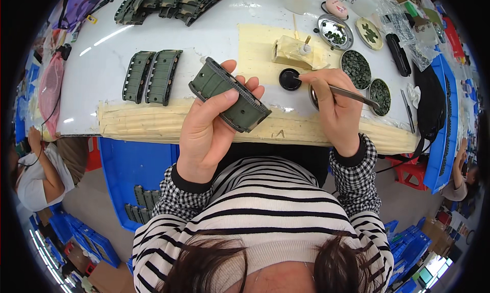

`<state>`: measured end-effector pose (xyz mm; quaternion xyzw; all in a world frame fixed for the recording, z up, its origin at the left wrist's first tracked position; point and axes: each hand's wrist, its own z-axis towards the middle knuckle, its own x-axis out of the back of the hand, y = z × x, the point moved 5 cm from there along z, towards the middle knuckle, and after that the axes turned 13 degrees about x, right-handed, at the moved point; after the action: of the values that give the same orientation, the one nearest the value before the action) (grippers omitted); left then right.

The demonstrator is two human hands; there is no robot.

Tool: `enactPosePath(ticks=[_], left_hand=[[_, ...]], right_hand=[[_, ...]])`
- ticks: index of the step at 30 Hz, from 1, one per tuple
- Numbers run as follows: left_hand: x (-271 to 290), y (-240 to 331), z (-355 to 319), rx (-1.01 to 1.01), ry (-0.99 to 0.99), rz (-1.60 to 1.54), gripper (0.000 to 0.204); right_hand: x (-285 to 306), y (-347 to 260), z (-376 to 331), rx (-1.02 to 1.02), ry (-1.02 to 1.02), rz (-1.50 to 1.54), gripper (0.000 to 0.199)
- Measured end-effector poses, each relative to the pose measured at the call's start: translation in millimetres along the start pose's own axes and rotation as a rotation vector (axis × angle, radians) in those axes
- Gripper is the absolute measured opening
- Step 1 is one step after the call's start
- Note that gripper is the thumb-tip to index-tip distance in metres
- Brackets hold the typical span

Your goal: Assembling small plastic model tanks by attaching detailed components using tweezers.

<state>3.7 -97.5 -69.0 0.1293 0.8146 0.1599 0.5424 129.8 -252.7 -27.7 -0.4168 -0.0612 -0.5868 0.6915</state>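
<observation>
My left hand (206, 122) grips a green curved plastic part (236, 101) with toothed edges and small holes, tilted above the table's front edge. In my right hand (337, 106) is a pair of metal tweezers (354, 95). Their tips reach to a small round black dish (290, 79); whether anything is between the tips is too small to tell. Beside that hand stand a tin of small dark green pieces (356, 68) and a smaller tin of similar pieces (380, 95). Two like green parts (162, 77) lie side by side to the left.
More green camouflage parts (171, 2) are piled at the back left. A taped block (296, 53) stands behind the black dish. Trays with small pieces (335, 31) and a black case (398, 54) lie at the right. A blue bin (135, 160) sits below left; other people are at both sides.
</observation>
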Motion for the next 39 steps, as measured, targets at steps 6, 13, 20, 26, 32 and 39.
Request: enactPosePath(ticks=[6, 13, 20, 26, 32, 39], left_hand=[[-4.9, 8.6, -4.5, -0.061, 0.138, 0.158, 0.036], [-9.8, -4.0, 4.0, 0.067, 0.101, 0.069, 0.030], [-7.4, -8.6, 4.0, 0.065, 0.130, 0.121, 0.026], [-8.5, -8.2, 3.9, 0.067, 0.098, 0.134, 0.026], [-6.4, -9.8, 5.1, 0.058, 0.108, 0.117, 0.026], [-5.4, -10.7, 6.4, 0.062, 0.114, 0.106, 0.026]], right_hand=[[20.8, -39.4, 6.9, 0.078, 0.095, 0.284, 0.012], [3.4, -61.4, -3.3, 0.123, -0.015, 0.415, 0.018], [0.2, -59.7, -4.0, 0.078, -0.033, 0.393, 0.016], [-1.4, -59.0, -4.7, 0.076, -0.022, 0.395, 0.016], [-1.9, -59.9, -3.5, 0.082, -0.040, 0.350, 0.018], [-1.7, -60.5, -3.0, 0.092, -0.053, 0.321, 0.020]])
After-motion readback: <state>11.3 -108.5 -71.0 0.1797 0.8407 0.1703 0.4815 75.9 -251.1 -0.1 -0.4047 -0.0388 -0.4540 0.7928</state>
